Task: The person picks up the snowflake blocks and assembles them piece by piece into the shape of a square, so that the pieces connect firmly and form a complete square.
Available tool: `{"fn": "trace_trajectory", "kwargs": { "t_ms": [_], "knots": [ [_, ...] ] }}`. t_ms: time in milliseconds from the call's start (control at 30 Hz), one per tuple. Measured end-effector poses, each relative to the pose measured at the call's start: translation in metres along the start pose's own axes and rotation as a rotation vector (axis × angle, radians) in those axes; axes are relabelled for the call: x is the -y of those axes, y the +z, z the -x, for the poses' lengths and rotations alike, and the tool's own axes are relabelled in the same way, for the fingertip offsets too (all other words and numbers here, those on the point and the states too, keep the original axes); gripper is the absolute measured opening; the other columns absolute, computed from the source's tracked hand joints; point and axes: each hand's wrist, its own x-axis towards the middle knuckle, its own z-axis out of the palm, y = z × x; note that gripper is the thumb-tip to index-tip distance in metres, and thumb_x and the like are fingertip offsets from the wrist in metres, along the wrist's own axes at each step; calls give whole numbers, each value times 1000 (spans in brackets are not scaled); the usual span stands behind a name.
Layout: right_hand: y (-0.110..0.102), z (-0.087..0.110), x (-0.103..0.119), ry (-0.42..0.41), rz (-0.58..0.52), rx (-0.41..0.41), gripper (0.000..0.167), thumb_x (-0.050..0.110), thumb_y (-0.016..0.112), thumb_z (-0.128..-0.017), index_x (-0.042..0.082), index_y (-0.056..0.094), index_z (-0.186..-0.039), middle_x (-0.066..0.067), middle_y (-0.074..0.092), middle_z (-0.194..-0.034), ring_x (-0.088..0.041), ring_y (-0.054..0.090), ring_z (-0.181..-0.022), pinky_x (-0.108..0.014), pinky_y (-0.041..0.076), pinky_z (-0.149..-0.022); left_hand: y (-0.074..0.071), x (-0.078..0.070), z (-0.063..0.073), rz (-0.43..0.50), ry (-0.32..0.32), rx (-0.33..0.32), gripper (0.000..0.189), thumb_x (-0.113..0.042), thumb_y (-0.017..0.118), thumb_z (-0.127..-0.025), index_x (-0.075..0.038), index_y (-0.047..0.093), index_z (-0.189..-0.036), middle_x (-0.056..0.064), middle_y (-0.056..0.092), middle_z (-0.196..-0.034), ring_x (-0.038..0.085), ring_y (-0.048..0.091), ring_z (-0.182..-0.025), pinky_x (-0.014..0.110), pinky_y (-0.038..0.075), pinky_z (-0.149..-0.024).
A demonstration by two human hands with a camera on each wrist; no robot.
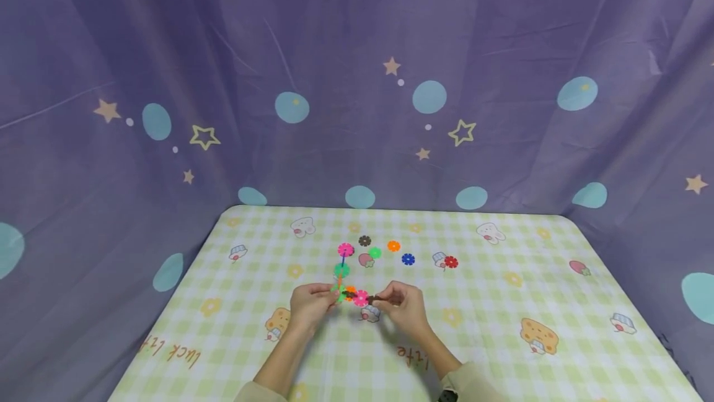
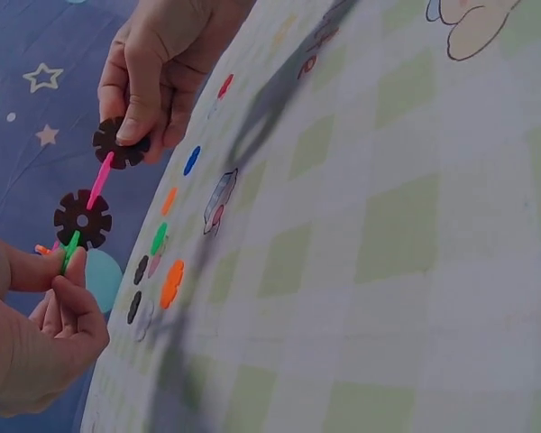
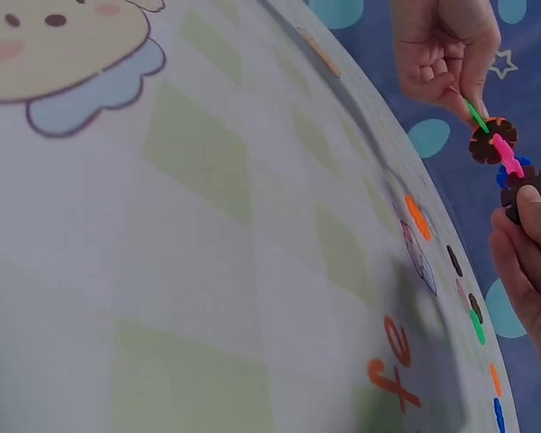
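Observation:
A chain of slotted plastic snowflake discs is held up between both hands, in pink, blue, green, orange and brown. My left hand (image 1: 312,309) pinches a green disc (image 2: 70,252) of the chain between thumb and finger. With thumb and fingers, my right hand (image 1: 403,308) grips the brown disc (image 2: 119,144) at the other end. Between them sit a pink disc (image 1: 361,298) and another brown disc (image 2: 82,219). From the left hand the chain runs away through a teal disc (image 1: 342,270) to a pink disc (image 1: 346,249) at its far end.
Loose discs lie beyond the hands on the checked tablecloth (image 1: 491,303): a dark brown disc (image 1: 365,241), a green disc (image 1: 375,253), an orange disc (image 1: 393,246), a blue disc (image 1: 408,259) and a red disc (image 1: 451,262). A purple curtain (image 1: 357,148) hangs behind the table.

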Motion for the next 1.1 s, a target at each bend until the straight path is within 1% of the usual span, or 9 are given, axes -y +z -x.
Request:
{"fn": "trace_trajectory", "kwargs": {
  "t_ms": [200, 333, 433, 600, 733, 867, 967, 1033, 1100],
  "knots": [
    [4, 1, 4, 40, -7, -48, 13, -1, 77, -75, 6, 66, -73, -12, 74, -82, -7, 70, -73, -19, 59, -72, 0, 0, -1, -17, 4, 8, 22, 0, 72, -80, 11, 66, -99, 5, 71, -71, 11, 67, -60, 27, 59, -60],
    [4, -3, 6, 57, -19, -46, 12, 1, 78, -75, 3, 67, -75, -14, 74, -84, -9, 71, -75, -17, 59, -71, -2, -3, -3, -12, 10, 18, 23, -2, 73, -81, 11, 67, -100, 5, 72, -73, 10, 66, -60, 26, 58, -61],
    [4, -8, 6, 38, -26, -15, 11, 2, 78, -75, 3, 69, -81, -15, 74, -88, -16, 72, -78, -18, 59, -73, -5, -5, -4, 4, 8, 19, 26, -4, 73, -81, 10, 66, -101, 3, 72, -74, 7, 63, -61, 25, 57, -62],
    [4, -18, 4, -33, 17, 92, 29, 6, 77, -78, 1, 69, -106, -19, 72, -105, -31, 71, -94, -28, 60, -82, -13, -5, -8, 67, -7, 0, 30, -6, 73, -82, 12, 65, -105, 0, 71, -73, 5, 61, -61, 23, 57, -62],
    [9, -18, 1, -89, 194, 209, 34, 12, 72, -85, -1, 64, -116, -18, 70, -113, -32, 69, -101, -37, 58, -88, -24, -5, -12, 85, -10, -29, 33, -7, 71, -85, 11, 63, -111, -2, 71, -75, 4, 62, -63, 20, 56, -62],
    [19, -15, 5, -188, 455, 369, 38, 19, 66, -91, 0, 62, -123, -14, 67, -122, -27, 66, -111, -39, 56, -94, -34, -2, -16, 93, -35, -36, 33, -8, 69, -87, 8, 62, -115, -4, 68, -77, 5, 64, -68, 18, 56, -66],
    [27, -14, 10, -292, 646, 488, 43, 25, 61, -95, 1, 58, -130, -13, 60, -134, -26, 57, -125, -40, 49, -105, -37, -1, -18, 119, -53, -35, 34, -8, 67, -88, 8, 61, -117, -4, 67, -78, 4, 64, -69, 16, 57, -68],
    [31, -13, 11, -318, 749, 539, 45, 28, 57, -96, 3, 55, -134, -11, 56, -140, -25, 52, -131, -41, 43, -111, -36, 1, -19, 141, -59, -29, 34, -7, 67, -88, 8, 60, -118, -4, 67, -79, 3, 64, -68, 16, 57, -68],
    [33, -12, 11, -316, 800, 569, 46, 29, 57, -96, 4, 54, -135, -11, 54, -141, -25, 49, -134, -41, 40, -114, -35, 3, -19, 152, -64, -28, 35, -7, 67, -88, 9, 59, -118, -3, 67, -79, 3, 64, -67, 16, 57, -68]
  ]
}}
